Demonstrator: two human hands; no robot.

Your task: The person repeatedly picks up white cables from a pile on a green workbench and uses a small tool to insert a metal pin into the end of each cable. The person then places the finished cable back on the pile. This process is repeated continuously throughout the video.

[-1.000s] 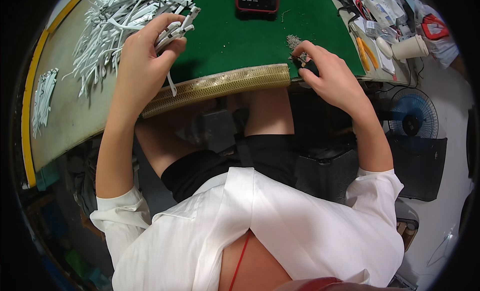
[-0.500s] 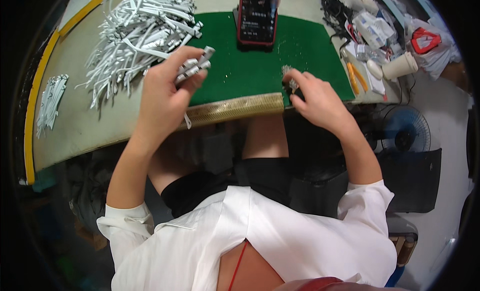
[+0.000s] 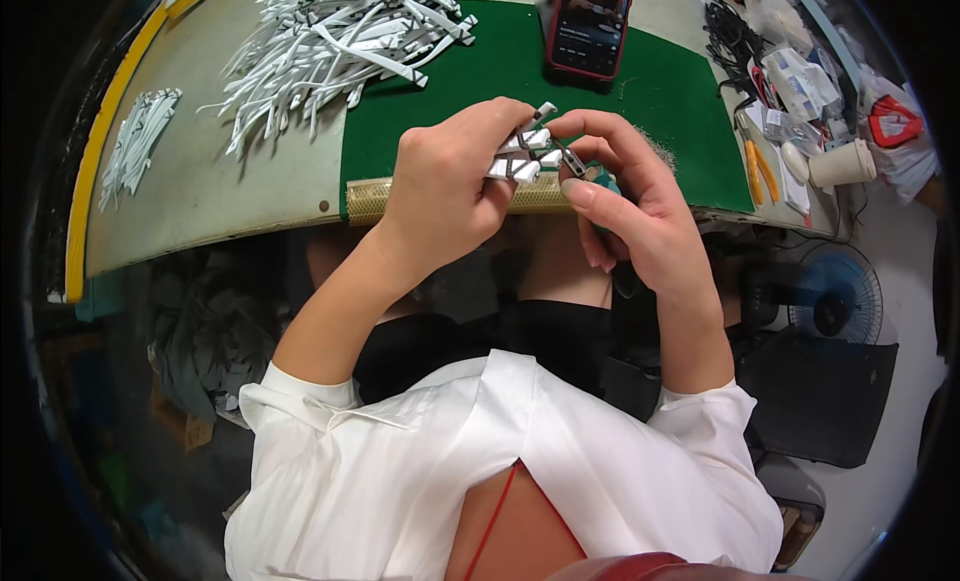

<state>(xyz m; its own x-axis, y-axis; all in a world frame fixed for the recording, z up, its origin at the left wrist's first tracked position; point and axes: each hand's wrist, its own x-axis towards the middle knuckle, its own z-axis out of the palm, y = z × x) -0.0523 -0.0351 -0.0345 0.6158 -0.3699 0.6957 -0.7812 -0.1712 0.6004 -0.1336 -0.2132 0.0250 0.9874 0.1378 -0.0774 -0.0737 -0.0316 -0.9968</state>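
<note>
My left hand (image 3: 450, 171) is closed around a small bundle of white eyeglass temples (image 3: 520, 168), their dark-marked hinge ends pointing right. My right hand (image 3: 640, 196) grips a small tool, apparently pliers (image 3: 573, 162), with a metal tip and a teal handle mostly hidden by the fingers. Its tip is right beside the temples' ends; whether it touches them I cannot tell. Both hands are above the near edge of the green mat (image 3: 480, 71). Behind my right fingers, a heap of tiny silvery pieces (image 3: 658, 153) shows in part.
A large pile of white temples (image 3: 330, 61) lies at the far left, a smaller bunch (image 3: 140, 141) nearer the yellow edge. A phone (image 3: 590, 26) stands at the back. Orange-handled pliers (image 3: 760, 171), a cup (image 3: 842, 164) and plastic bags lie right. A gold mesh strip (image 3: 368, 198) borders the mat.
My right hand has left the silvery heap and come to the left hand, now with the tool in it. The left hand has moved right with the temples. The whole view has shifted.
</note>
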